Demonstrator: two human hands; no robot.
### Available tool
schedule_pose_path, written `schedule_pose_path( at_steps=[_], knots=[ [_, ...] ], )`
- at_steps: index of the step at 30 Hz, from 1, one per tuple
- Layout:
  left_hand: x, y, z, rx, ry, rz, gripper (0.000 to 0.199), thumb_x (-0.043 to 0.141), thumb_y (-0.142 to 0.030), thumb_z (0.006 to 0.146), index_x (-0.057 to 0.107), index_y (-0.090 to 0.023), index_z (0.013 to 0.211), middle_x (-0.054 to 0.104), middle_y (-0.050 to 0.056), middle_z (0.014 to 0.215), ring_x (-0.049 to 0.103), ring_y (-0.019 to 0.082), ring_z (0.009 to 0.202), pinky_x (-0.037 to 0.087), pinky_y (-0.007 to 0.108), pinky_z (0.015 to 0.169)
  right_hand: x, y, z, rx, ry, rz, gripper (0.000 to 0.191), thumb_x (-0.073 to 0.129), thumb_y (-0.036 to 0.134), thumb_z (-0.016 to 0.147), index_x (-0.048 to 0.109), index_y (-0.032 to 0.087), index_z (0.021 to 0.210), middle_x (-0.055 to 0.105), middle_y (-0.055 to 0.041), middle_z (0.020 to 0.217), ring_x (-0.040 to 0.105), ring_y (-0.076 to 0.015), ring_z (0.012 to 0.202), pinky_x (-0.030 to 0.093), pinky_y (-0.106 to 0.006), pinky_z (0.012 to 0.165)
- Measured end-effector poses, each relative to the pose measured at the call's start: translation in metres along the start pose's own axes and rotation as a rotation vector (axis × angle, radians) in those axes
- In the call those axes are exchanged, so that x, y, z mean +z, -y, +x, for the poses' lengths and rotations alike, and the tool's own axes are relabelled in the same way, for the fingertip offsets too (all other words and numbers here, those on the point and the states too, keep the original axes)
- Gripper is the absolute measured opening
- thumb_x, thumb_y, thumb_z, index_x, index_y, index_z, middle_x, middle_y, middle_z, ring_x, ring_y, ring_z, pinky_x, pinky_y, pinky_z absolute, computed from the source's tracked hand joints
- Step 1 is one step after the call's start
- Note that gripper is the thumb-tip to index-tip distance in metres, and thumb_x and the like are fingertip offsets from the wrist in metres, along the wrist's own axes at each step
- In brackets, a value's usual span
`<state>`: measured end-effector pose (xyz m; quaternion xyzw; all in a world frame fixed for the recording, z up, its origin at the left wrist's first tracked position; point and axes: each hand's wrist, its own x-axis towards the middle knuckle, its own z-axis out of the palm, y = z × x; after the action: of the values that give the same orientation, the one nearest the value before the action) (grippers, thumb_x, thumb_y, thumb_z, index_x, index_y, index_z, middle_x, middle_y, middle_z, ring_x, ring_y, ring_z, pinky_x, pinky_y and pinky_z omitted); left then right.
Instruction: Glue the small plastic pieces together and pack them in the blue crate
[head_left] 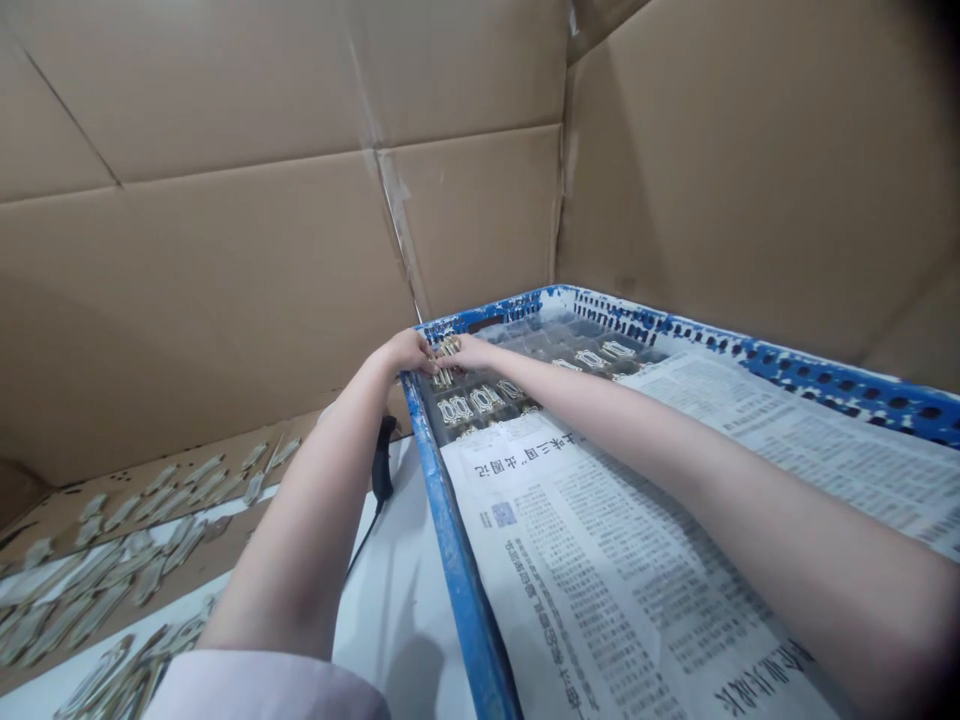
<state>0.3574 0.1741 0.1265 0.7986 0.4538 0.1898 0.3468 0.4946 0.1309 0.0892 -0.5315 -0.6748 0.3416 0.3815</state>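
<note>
Cardboard sheets (210,270) stand behind newspaper pages (600,570) and a black cord (364,540)

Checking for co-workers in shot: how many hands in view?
2. The left hand is at the rim of the blue tray, with the right hand beside it, both at a cluster of metal parts. No others show; any beyond the frame would be hidden.
</note>
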Motion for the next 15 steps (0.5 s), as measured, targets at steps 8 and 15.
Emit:
schedule_pose_path(
  at_steps=[8,15],
  knots=[
    [0.006,-0.003,0.005,0.118,0.071,0.385,0.016,0.074,-0.014,0.037,0.063,-0.015,0.048,0.053,-0.001,0.041,0.053,0.014,0.049,0.040,0.023,0.053,0.001,-0.003,-0.006,0.085,0.009,-0.098,0.019,0.064,0.017,0.059,0.055,0.014,0.075,0.047,0.0032,0.054,0.039,-0.0056,0.045,0.035,-0.020,0.043],
    [0.012,-0.007,0.006,0.089,0.087,0.490,0.016,0.073,-0.011,0.038,0.058,-0.015,0.043,0.050,-0.001,0.039,0.052,0.014,0.049,0.039,0.023,0.054,0.000,0.010,-0.002,0.148,-0.016,-0.283,0.019,0.068,0.017,0.055,0.056,0.012,0.069,0.045,0.0021,0.049,0.040,-0.0080,0.045,0.033,-0.022,0.044]
  ],
)
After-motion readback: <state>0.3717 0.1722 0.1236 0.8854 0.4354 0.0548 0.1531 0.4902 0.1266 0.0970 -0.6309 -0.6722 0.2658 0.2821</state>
